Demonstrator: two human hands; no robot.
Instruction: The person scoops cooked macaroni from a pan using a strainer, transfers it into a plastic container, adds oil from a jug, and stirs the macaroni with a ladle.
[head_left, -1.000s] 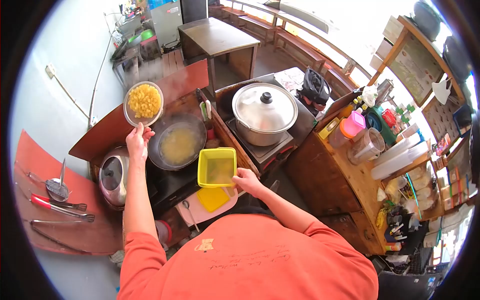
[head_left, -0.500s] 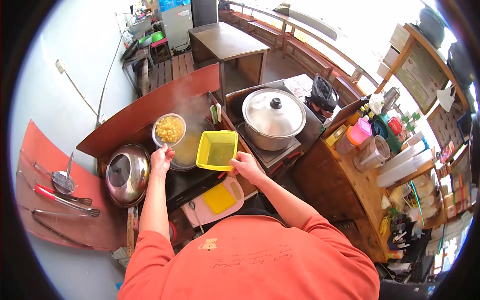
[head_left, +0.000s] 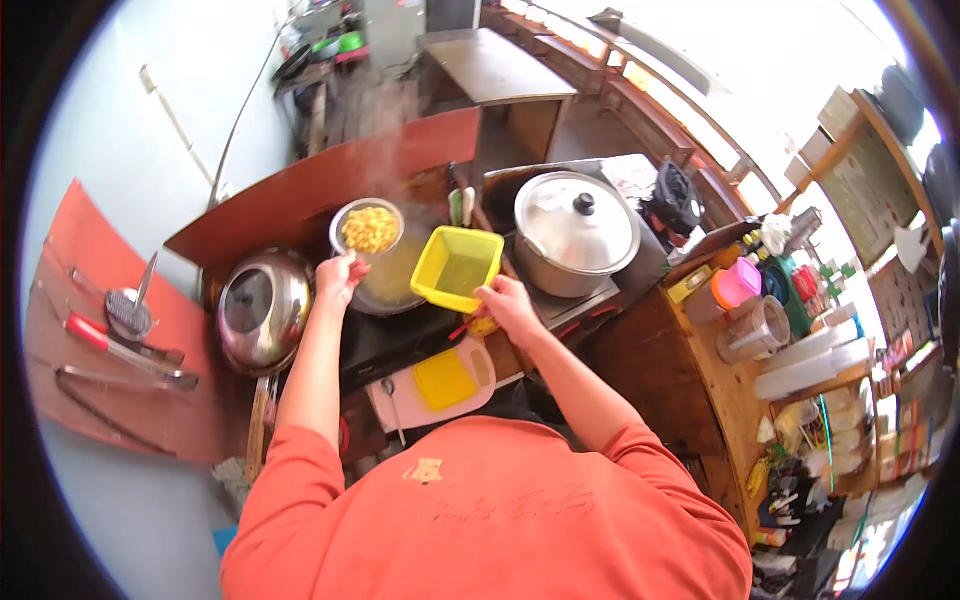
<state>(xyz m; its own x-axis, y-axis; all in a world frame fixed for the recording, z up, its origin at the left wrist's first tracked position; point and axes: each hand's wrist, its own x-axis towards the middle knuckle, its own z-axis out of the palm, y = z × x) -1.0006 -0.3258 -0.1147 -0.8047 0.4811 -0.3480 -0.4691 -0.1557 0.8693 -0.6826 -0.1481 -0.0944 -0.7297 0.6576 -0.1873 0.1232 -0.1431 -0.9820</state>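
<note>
Counted from where I stood: one left hand [head_left: 337, 279], one right hand [head_left: 508, 304], one bowl [head_left: 336, 233], one yellow tub [head_left: 444, 293], one pan [head_left: 392, 299], one lidded pot [head_left: 570, 270], one domed lid [head_left: 285, 310]. One pink board [head_left: 411, 402]: one yellow lid [head_left: 446, 379] within its edges, one spoon [head_left: 392, 392] at its left edge.

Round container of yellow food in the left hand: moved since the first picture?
Yes. Judged against the lidded pot, the round container has shifted rightward in the head view, nearer the pot.

Pot [head_left: 577, 235] right of pan [head_left: 387, 276], container [head_left: 458, 268] between them, bowl [head_left: 369, 230] apparently over pan, spoon [head_left: 395, 408] on board [head_left: 426, 418]
</note>
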